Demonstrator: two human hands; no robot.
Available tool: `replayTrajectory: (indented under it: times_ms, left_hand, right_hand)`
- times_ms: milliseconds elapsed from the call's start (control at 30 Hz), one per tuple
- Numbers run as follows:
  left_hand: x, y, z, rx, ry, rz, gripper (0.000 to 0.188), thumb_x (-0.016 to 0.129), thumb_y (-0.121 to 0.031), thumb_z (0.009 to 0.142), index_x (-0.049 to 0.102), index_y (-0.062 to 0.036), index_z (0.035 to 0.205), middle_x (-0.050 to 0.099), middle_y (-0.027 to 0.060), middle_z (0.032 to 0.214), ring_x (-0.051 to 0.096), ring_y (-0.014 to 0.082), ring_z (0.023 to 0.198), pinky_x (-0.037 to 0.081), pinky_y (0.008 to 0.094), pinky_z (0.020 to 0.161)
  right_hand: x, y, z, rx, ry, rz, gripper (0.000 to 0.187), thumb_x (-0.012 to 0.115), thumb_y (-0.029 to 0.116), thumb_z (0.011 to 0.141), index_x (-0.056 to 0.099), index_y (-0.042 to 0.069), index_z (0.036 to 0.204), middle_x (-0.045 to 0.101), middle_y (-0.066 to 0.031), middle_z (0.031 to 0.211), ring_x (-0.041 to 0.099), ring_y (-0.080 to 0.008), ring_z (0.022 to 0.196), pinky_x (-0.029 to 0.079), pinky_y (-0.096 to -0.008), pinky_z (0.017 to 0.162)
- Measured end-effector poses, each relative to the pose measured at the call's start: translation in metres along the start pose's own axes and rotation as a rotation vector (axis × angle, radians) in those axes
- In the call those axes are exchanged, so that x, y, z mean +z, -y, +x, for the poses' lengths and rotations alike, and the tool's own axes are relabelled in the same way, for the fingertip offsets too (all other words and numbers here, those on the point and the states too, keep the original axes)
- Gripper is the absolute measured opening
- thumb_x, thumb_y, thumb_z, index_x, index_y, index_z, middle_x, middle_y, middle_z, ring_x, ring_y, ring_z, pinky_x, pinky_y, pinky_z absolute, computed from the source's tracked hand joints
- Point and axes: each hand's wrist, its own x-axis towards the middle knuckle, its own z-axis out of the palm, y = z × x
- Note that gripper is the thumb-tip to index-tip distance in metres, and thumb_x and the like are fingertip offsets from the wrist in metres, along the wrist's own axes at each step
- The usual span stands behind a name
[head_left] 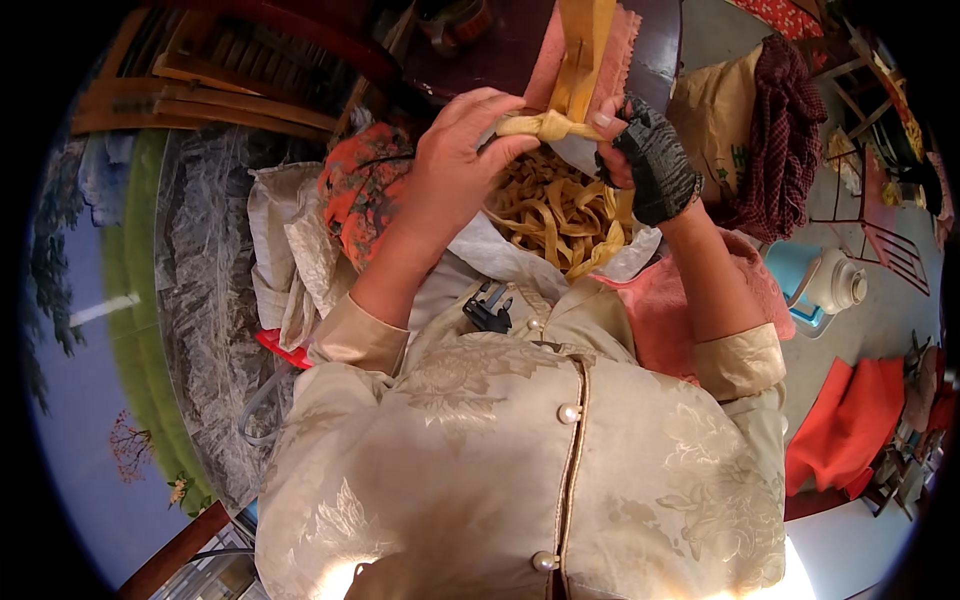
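Between both hands I hold a yellow strip [553, 125], like a flat band, with a knot in its middle. My left hand [455, 150], bare, is closed on one end, thumb below and fingers above. A dark grey fingerless glove covers my right hand [652, 160], whose thumb and fingers pinch the other end. From behind the knot, a wide yellow length [588, 50] runs up over a pink towel [548, 65]. Below my hands, a heap of loose yellow strips [565, 215] fills a white bag [490, 250] on my lap.
A dark table [650, 45] with a cup [455, 22] stands ahead. Orange patterned cloth [360, 185] lies to the left, beside wooden chair slats [240, 105]. At right are a brown bag [715, 110], a blue container [792, 265] and red cloth [845, 420].
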Motion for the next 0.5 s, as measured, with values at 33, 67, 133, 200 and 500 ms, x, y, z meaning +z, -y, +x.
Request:
replayTrajectory:
  times_ms: [33,67,133,200,500]
  left_hand:
    - [0.005,-0.002,-0.001,0.039,0.035,0.023,0.018,0.059,-0.005,0.079,0.058,-0.0022,0.097,0.058,0.0069,0.093,0.057,0.0195,0.082,0.047,0.0297,0.069]
    - [0.012,-0.007,-0.003,0.078,0.070,0.046,0.021,0.060,-0.004,0.077,0.057,-0.0029,0.098,0.057,0.0079,0.096,0.057,0.0225,0.086,0.046,0.0312,0.071]
    - [0.021,-0.006,-0.008,0.080,0.183,0.077,0.023,0.059,-0.005,0.076,0.055,-0.0051,0.099,0.055,0.0082,0.097,0.055,0.0261,0.088,0.046,0.0335,0.073]
    - [0.032,0.003,-0.020,-0.003,0.334,0.089,0.023,0.057,-0.007,0.077,0.054,-0.0079,0.099,0.054,0.0068,0.094,0.055,0.0272,0.086,0.045,0.0350,0.072]
    - [0.042,0.070,-0.016,0.429,0.212,0.273,0.019,0.061,-0.012,0.070,0.053,-0.0078,0.086,0.053,0.0063,0.076,0.056,0.0271,0.071,0.044,0.0352,0.063]
  right_hand:
    - [0.002,-0.001,-0.001,-0.008,0.012,-0.086,0.016,0.061,0.020,0.080,0.048,0.011,0.078,0.045,0.0028,0.055,0.037,-0.0043,0.042,0.027,-0.0175,0.037]
    - [0.005,-0.006,-0.001,-0.012,0.026,-0.117,0.017,0.061,0.022,0.080,0.048,0.011,0.078,0.045,0.0024,0.054,0.036,-0.0049,0.041,0.027,-0.0178,0.036]
    - [0.010,-0.020,0.003,-0.021,0.055,-0.175,0.020,0.059,0.025,0.081,0.046,0.011,0.077,0.044,0.0017,0.053,0.034,-0.0062,0.038,0.025,-0.0182,0.035]
    - [0.011,-0.024,0.003,0.097,0.073,-0.223,0.020,0.060,0.027,0.081,0.048,0.011,0.079,0.047,0.0011,0.054,0.037,-0.0064,0.039,0.028,-0.0189,0.036]
    - [0.019,-0.044,0.008,0.006,0.086,-0.556,0.019,0.062,0.024,0.078,0.055,0.006,0.082,0.049,-0.0010,0.060,0.044,-0.0088,0.051,0.037,-0.0229,0.046]
